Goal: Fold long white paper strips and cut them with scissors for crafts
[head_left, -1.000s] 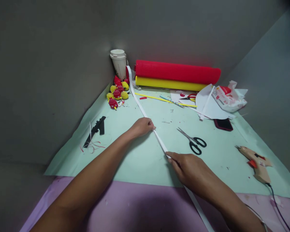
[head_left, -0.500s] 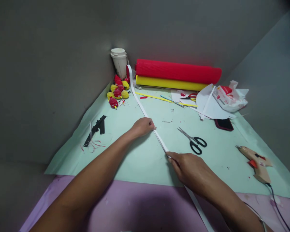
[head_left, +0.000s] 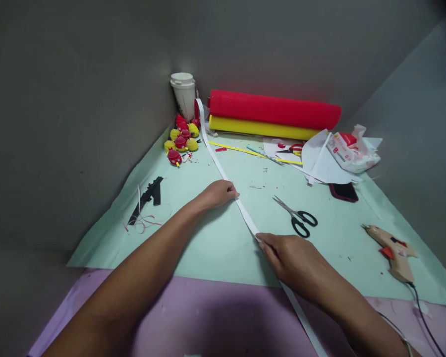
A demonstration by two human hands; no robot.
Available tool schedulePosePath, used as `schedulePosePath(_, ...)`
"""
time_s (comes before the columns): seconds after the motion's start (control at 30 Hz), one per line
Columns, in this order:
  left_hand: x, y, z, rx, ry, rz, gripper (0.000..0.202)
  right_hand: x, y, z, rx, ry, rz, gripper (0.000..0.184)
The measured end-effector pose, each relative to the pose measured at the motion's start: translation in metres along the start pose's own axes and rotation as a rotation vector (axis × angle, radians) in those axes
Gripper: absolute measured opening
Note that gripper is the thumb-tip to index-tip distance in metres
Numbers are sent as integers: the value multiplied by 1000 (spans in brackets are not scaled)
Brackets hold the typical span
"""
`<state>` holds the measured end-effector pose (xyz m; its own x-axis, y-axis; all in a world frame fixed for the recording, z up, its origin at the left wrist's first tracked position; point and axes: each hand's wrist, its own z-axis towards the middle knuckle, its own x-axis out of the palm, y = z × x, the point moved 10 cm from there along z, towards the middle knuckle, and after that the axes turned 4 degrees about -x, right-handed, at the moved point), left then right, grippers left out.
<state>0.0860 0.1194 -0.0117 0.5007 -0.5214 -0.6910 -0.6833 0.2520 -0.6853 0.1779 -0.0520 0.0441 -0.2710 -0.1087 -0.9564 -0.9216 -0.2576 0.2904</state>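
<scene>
A green sheet (head_left: 208, 253) lay over a purple surface (head_left: 193, 317) between grey walls (head_left: 96, 99). One white strip (head_left: 216, 162) crossed it, pinched in the left hand (head_left: 218, 193) and right hand (head_left: 288, 253), near end out of view, far part looped by one cup (head_left: 185, 97). Two rolls (head_left: 275, 109), two scissors (head_left: 293, 213) and one glue gun (head_left: 400, 265) lay about; the heaped balls (head_left: 181, 143) overlapped beyond counting.

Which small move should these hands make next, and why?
Perhaps slide the right hand farther down the strip while the left hand pins it: both hands hold it, and a length runs on past the right hand, beyond the green sheet's near edge.
</scene>
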Motion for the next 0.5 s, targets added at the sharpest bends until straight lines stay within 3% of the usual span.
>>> schedulePosePath(0.5, 8, -2, 1, -2, -1, 77, 16, 1, -1, -1, 28, 34, -6, 31)
